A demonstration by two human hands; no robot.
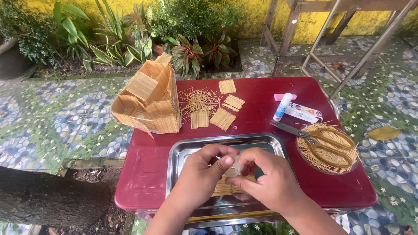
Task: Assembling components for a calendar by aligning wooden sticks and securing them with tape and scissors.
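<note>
At the far left corner of the dark red tabletop (pixel 261 117) stands a small house model (pixel 148 102) built of thin pale sticks, its roof sloping toward the plants behind. Just to its right lies a loose scatter of sticks (pixel 198 101), and around that scatter four flat stick panels (pixel 223 118) rest near the middle of the far edge, one close to the edge and the others a little nearer. At the near edge, a shiny metal tray (pixel 183 150) sits with another stick panel (pixel 226 188) lying inside it. Over the tray the left hand (pixel 202 176) has its fingers closed on a small round translucent piece (pixel 234 166), thumb pressed against its left side. The right hand (pixel 270 178) meets it from the other side, its fingers also pinched on the same translucent piece, so both hands grip it together above the panel in the tray. Further right, near the far right corner, a white glue bottle (pixel 282 107) stands upright with a pink cap (pixel 284 96) lying just behind it and a small flat box (pixel 303 112) just beside it. At the right edge a round dish (pixel 327 149) holds more sticks, and scissors (pixel 320 139) with yellow handles lie across it, blades pointing toward the bottle.
</note>
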